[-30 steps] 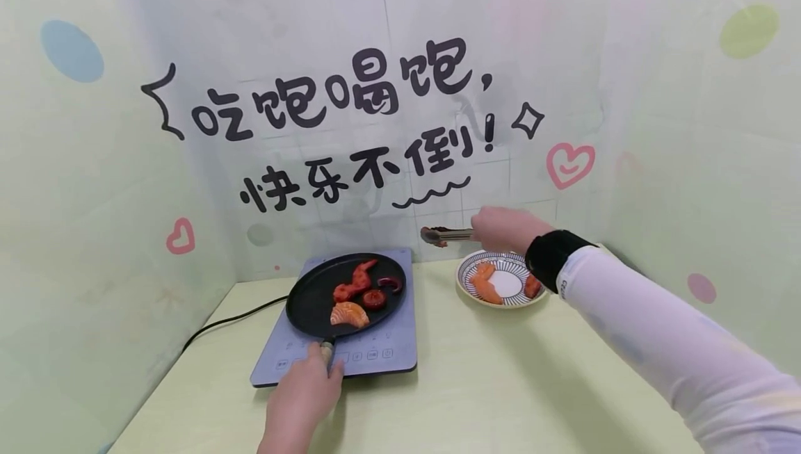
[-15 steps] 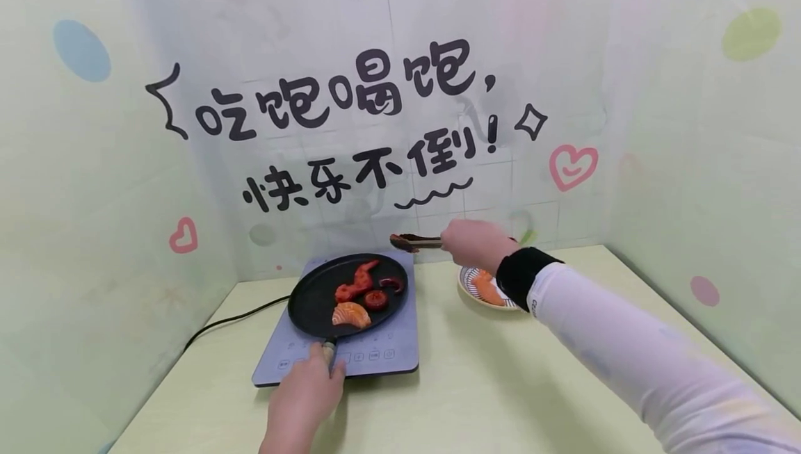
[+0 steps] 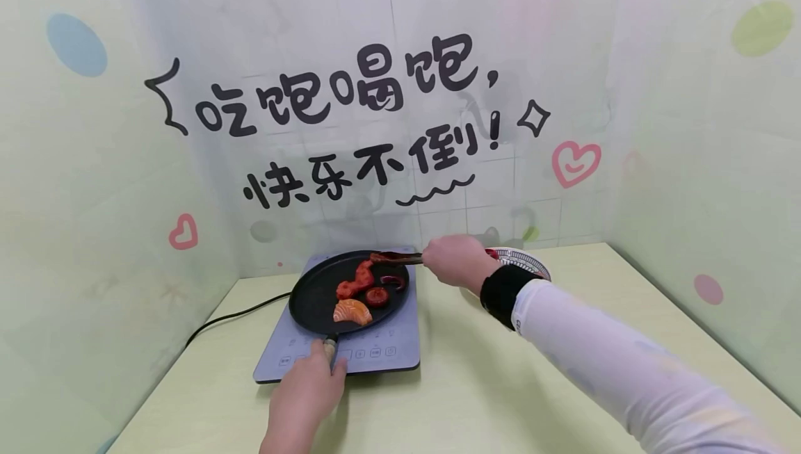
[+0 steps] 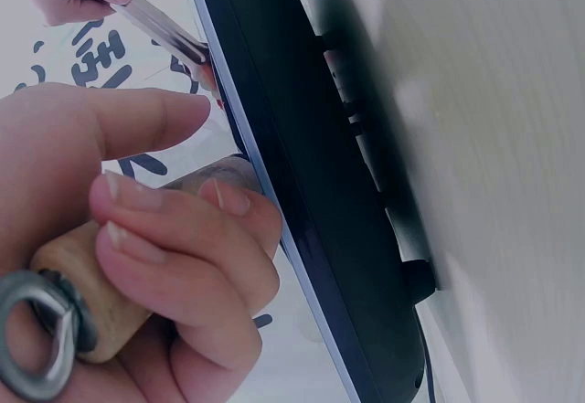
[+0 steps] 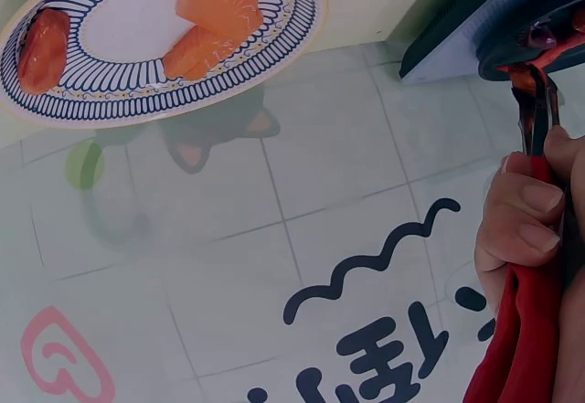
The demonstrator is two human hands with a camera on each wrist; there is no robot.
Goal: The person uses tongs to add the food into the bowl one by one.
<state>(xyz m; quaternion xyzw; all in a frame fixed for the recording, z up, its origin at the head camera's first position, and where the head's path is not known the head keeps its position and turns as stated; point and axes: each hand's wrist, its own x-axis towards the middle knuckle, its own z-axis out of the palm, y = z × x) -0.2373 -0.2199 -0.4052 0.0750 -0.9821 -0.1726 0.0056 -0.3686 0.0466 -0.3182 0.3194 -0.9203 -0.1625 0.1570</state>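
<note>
Your right hand (image 3: 459, 259) has swung left from over the plate (image 3: 532, 261), bringing the tongs (image 3: 409, 259) to the far right edge of the pan (image 3: 316, 294). In the head view, your left hand (image 3: 305, 388) holds the pan's handle (image 3: 329, 347) over the cooktop (image 3: 275, 367); keep that hold steady so the pan doesn't swivel. Red food, a wing-shaped piece (image 3: 359, 280), lies close to the tips, so come down gently without nudging it. In the left wrist view, your fingers (image 4: 183, 248) curl round the wooden handle, a secure enough hold, it seems. In the right wrist view, you grip the tongs by their red grips (image 5: 526, 330); a reddish piece (image 5: 524, 78) shows at the tips, though you can't tell whether it touches the pan. Best ease your squeeze only over bare pan.
</note>
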